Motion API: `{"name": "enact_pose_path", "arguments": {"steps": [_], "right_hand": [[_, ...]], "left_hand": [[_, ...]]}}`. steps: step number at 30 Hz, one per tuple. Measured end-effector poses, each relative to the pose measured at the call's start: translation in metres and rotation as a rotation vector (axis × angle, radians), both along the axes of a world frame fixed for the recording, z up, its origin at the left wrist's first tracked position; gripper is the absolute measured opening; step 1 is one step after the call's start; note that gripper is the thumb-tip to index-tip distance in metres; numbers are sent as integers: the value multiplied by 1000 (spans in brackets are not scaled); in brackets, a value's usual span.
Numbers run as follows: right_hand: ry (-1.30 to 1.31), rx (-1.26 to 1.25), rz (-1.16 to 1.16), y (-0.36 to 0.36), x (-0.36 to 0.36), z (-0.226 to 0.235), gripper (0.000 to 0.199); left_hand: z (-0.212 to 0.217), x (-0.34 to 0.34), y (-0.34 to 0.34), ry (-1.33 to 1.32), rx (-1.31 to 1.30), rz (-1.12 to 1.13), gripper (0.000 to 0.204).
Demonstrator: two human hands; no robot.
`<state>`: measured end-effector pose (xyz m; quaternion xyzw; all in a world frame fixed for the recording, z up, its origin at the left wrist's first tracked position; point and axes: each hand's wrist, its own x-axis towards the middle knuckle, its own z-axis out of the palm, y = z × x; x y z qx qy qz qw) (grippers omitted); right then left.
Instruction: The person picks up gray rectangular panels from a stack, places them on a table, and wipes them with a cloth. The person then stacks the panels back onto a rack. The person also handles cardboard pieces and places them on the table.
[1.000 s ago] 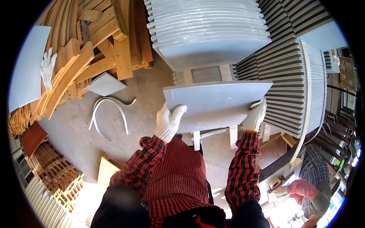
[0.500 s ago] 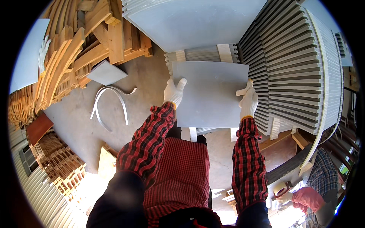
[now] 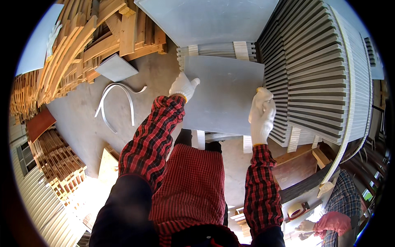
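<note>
The grey board [image 3: 224, 94] looks laid down flat in front of the person, and white strips [image 3: 247, 144] poke out under its near edge. So that part seems done. The hands are not away from it, so the letting go looks left to do.

The left hand [image 3: 183, 86], in a white glove, is at the board's left edge. Its thumb sticks out over the top, but its other fingers are hard to see, so no one can tell how tight they are. The right hand [image 3: 262, 115] is at the right edge with its fingers curled in. A bit of yellow shows there, but whether it holds something is unclear. A big ridged stack [image 3: 314, 82] stands on the right.
</note>
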<state>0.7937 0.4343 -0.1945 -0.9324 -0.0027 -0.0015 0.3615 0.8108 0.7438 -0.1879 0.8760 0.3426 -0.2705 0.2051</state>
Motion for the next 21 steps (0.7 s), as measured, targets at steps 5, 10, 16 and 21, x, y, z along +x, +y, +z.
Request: {"name": "enact_pose_path", "arguments": {"steps": [5, 10, 16, 21], "right_hand": [[-18, 70, 208, 32, -23, -10, 60], [30, -54, 182, 30, -65, 10, 66], [109, -399, 305, 50, -86, 13, 60], [-8, -462, 165, 84, -24, -3, 54]], "left_hand": [[25, -2, 6, 9, 46, -162, 60], [29, -59, 24, -181, -220, 67, 62], [-28, -203, 0, -226, -780, 856, 64], [-28, -219, -37, -278, -1301, 1249, 76]]}}
